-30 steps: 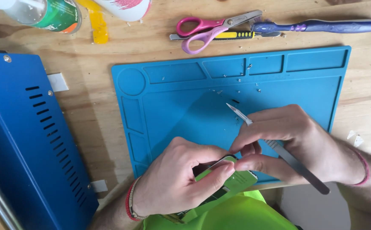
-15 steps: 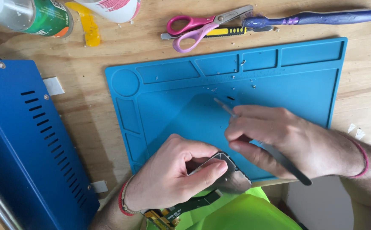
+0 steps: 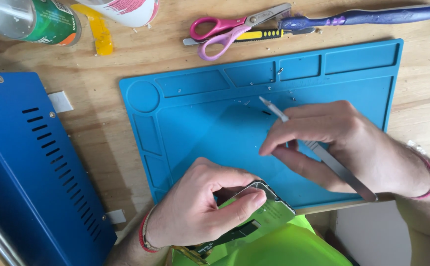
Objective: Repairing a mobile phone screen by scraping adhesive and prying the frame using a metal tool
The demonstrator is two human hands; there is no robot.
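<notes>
My left hand [image 3: 202, 207] pinches a flat green phone part [image 3: 267, 214] with a dark metal corner, held at the near edge of the blue work mat [image 3: 200, 128]. My right hand [image 3: 343, 145] grips a slim metal spudger [image 3: 323, 152] that runs diagonally through its fingers, the pointed tip up and to the left over the mat. The right hand hovers just right of the part, its fingertips apart from it. Both wrists wear red bands.
A blue metal box [image 3: 27, 172] fills the left side. Along the far edge of the wooden table lie pink scissors [image 3: 225, 29], a yellow-black utility knife [image 3: 267, 34], a purple toothbrush [image 3: 368, 17], a yellow tool [image 3: 99, 32] and bottles [image 3: 32, 19]. Tiny screws dot the mat.
My right hand lifted away from the part and moved right and up with the spudger. My left hand turned the part so its dark corner shows.
</notes>
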